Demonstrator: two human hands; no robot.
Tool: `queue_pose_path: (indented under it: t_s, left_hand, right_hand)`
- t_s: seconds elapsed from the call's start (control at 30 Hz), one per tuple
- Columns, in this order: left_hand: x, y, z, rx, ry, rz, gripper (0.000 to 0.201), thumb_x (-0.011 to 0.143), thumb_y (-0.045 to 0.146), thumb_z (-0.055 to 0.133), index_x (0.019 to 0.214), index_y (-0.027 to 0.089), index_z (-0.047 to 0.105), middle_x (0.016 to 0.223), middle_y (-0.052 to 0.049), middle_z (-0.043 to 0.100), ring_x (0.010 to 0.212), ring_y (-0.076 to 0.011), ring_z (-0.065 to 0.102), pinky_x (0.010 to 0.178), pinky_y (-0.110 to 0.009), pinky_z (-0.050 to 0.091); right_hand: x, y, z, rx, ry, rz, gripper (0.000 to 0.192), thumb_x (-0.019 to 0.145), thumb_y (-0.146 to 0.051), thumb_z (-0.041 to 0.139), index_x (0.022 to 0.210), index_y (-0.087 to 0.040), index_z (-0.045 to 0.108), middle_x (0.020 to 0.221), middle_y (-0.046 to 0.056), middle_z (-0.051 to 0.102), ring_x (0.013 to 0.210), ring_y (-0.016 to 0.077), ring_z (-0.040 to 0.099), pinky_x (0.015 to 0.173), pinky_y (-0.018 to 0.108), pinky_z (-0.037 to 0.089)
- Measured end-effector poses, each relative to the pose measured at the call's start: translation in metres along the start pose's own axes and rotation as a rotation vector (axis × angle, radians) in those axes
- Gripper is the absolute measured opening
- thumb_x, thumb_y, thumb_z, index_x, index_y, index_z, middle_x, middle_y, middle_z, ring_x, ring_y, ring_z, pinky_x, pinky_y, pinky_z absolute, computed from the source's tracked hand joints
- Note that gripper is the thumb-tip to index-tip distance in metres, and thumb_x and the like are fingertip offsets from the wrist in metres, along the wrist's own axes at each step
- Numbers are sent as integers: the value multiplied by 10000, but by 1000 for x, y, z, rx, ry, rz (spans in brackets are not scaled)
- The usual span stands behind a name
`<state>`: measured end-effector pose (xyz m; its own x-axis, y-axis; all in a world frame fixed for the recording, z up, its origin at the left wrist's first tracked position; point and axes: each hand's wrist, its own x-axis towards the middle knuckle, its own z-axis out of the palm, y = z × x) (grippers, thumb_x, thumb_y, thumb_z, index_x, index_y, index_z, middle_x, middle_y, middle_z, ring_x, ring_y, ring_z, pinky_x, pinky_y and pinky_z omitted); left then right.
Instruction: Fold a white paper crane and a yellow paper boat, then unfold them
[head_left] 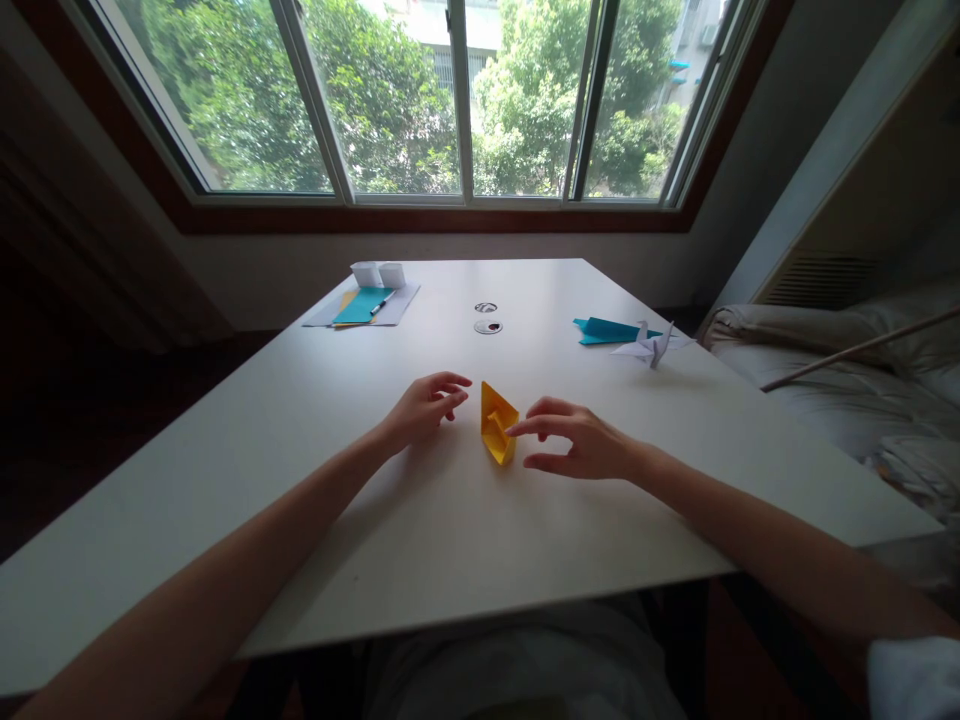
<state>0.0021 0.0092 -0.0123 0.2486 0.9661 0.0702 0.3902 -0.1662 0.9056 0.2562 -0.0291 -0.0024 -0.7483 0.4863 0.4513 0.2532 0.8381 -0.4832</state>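
A yellow folded paper boat (pixel 496 440) stands on the white table (pixel 420 560) between my two hands. To its left, my left hand (pixel 426 408) hovers with fingers loosely curved and apart, a small gap from the paper. My right hand (pixel 574 440) is on the boat's right side, thumb and fingers spread. Its index fingertip overlaps the boat's right edge; whether it touches the paper I cannot tell. Neither hand grips anything.
A white paper crane (pixel 654 348) and a blue folded paper plane (pixel 611 331) lie at the back right. Blue sheets (pixel 365 304), a pen (pixel 382 303) and white folded paper pieces (pixel 367 275) are at the back left. Two round discs (pixel 488 327) sit mid-table.
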Motion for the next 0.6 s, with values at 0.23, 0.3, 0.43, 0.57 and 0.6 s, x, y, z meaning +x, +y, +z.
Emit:
queue_pose_path:
  t_s: [0.23, 0.3, 0.43, 0.57, 0.6]
  left_hand:
    - [1, -2, 1, 31, -15, 29, 390, 747, 422, 565, 1034, 157, 583, 896, -70, 594, 569, -90, 533, 435, -188, 399]
    - [2, -4, 2, 41, -12, 44, 387, 755, 413, 559, 1044, 156, 569, 921, -74, 590, 568, -87, 535, 433, -185, 402]
    - [4, -7, 2, 50, 12, 77, 436, 748, 409, 568, 1101, 159, 519, 1002, -89, 583, 573, -90, 546, 429, -191, 411]
    - [3, -7, 2, 47, 1, 130, 388, 760, 387, 563, 1071, 158, 530, 1006, -77, 583, 577, -84, 544, 428, -183, 409]
    - [2, -6, 1, 56, -9, 141, 350, 767, 378, 556, 1036, 153, 550, 965, -67, 594, 573, -81, 539, 428, -179, 405]
  right_hand:
    - [3, -12, 14, -207, -52, -120, 295, 812, -353, 540, 1077, -236, 593, 1150, 91, 525, 935, 169, 569, 844, 310, 468]
    - [4, -10, 16, -189, -31, -108, 207, 813, -323, 542, 975, -215, 611, 1088, 87, 559, 935, 169, 569, 822, 295, 475]
    - [4, -3, 13, -125, 14, -66, 84, 823, -216, 515, 843, -177, 587, 919, 72, 599, 814, 137, 585, 736, 254, 490]
    - [3, 4, 4, -124, 10, -34, 76, 815, -173, 502, 841, -168, 574, 881, 66, 609, 774, 127, 583, 714, 242, 481]
    - [2, 5, 1, -128, -4, -28, 79, 812, -168, 501, 841, -169, 575, 875, 64, 612, 766, 126, 582, 709, 241, 480]
